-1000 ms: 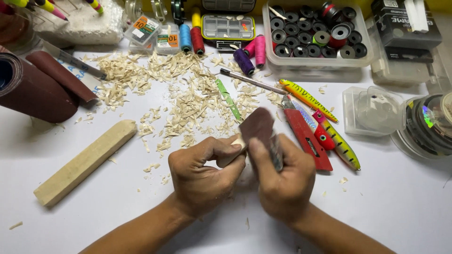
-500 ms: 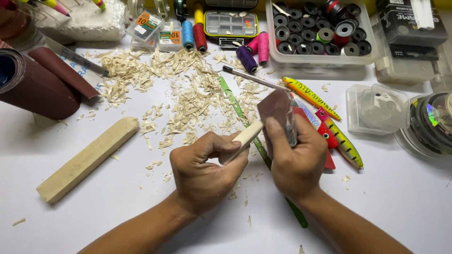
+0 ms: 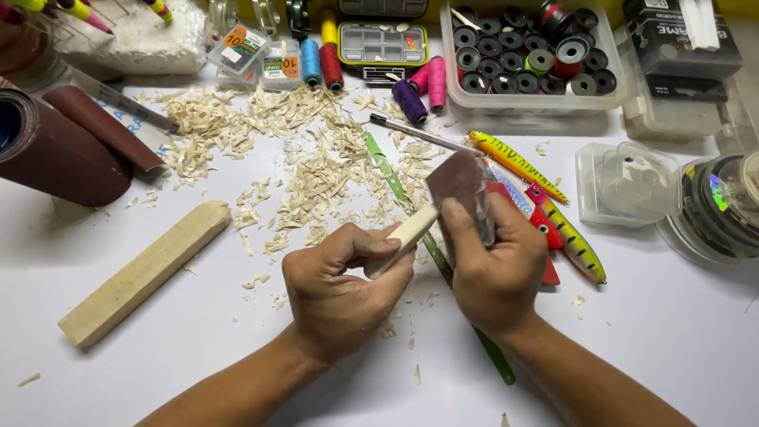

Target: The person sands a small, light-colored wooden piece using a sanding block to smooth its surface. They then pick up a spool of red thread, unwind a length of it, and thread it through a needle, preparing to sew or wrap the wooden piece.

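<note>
Nearest the camera, the left hand (image 3: 341,294) is closed around a small pale wood blank (image 3: 405,237), gripping its lower end so the upper end juts up and to the right; the right hand (image 3: 492,273) is pinched on a folded piece of dark sandpaper (image 3: 458,186) and presses it against the blank's free tip. Compared with a second ago, the sandpaper sits higher along the blank, out at its tip rather than down near the left hand's fingers, and the two hands have drawn slightly apart; that reads as a rubbing stroke along the wood, so the smoothing looks to be in progress, not finished. Under the hands a long green stick (image 3: 433,257) lies diagonally on the white table (image 3: 672,332); just right of it rest painted fishing lures (image 3: 573,241). To the left lies a larger squared wood block (image 3: 142,273), untouched. Farther back spreads a heap of wood shavings (image 3: 308,158); beyond that stand thread spools (image 3: 320,59), a roll of sandpaper (image 3: 55,146) and a tub of black bobbins (image 3: 530,55).
</note>
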